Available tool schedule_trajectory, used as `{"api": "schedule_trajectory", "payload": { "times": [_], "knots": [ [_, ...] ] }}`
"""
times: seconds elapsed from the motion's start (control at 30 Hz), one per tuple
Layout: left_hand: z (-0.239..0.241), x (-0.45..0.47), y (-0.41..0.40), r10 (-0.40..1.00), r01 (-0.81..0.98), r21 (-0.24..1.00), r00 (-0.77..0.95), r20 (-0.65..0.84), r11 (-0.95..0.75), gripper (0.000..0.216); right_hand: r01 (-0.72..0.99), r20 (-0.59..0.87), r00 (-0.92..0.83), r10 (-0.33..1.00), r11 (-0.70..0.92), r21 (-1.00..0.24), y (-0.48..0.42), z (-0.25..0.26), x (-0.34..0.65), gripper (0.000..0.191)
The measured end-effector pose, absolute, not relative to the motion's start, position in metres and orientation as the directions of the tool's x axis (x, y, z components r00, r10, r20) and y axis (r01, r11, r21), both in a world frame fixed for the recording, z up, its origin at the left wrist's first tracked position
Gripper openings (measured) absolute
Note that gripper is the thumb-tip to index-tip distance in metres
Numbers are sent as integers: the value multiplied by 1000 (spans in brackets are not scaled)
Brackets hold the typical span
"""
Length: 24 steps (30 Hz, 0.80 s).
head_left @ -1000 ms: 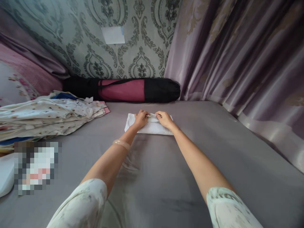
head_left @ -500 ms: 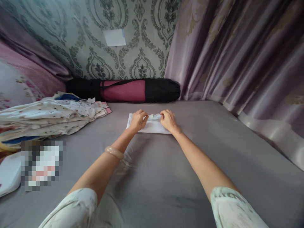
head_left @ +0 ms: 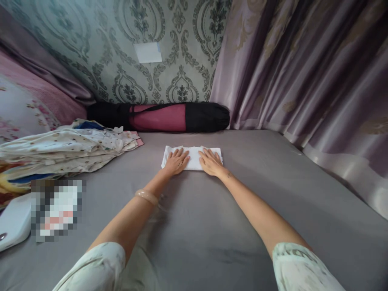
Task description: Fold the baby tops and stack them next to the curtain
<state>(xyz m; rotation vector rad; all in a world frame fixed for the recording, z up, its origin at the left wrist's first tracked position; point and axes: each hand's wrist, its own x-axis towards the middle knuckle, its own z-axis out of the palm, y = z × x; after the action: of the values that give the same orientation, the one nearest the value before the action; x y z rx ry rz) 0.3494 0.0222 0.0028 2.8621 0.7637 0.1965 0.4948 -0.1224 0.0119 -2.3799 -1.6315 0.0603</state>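
Observation:
A small white folded cloth [head_left: 193, 153] lies flat on the grey bedsheet [head_left: 212, 226], well ahead of me. My left hand [head_left: 175, 161] rests palm down on its left half, fingers spread. Beside it, my right hand [head_left: 209, 161] presses flat on the right half in the same way. Neither hand grips anything. A pale bangle [head_left: 146, 196] sits on my left forearm.
A pile of patterned clothes [head_left: 63, 149] lies at the left. A rolled pink mat in a black bag [head_left: 160, 117] lies along the patterned wall. Mauve curtains [head_left: 303, 81] hang at the right. A white object [head_left: 12, 222] sits at the near left edge.
Both hands were pinching the cloth's far edge with curled fingers; now they lie flat and spread on top of it, and the cloth is folded smaller and flatter.

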Motion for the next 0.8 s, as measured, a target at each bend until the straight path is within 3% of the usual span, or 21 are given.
{"api": "schedule_trajectory", "payload": {
  "times": [0.13, 0.23, 0.3, 0.43, 0.67, 0.8],
  "knots": [
    [7, 350, 22, 633, 623, 172, 774, 11, -764, 59, 842, -8, 458, 889, -436, -318, -124, 15, 507, 56],
    [13, 349, 23, 626, 616, 157, 780, 19, -772, 60, 804, 92, 535, 840, -473, -361, -128, 20, 523, 55],
    [16, 345, 24, 629, 619, 123, 775, 66, -776, 59, 776, 135, 597, 791, -528, -345, -132, 19, 531, 54],
    [12, 338, 27, 667, 662, 81, 741, 74, -745, 60, 777, 50, 595, 802, -559, -290, -141, 10, 531, 60],
    [4, 337, 39, 742, 728, 234, 670, -39, -645, 66, 763, -70, 605, 793, -603, -233, -140, 5, 529, 66],
    [9, 337, 40, 730, 720, 224, 682, -50, -657, 64, 755, -80, 618, 782, -618, -220, -138, 13, 529, 64]
  ]
}}
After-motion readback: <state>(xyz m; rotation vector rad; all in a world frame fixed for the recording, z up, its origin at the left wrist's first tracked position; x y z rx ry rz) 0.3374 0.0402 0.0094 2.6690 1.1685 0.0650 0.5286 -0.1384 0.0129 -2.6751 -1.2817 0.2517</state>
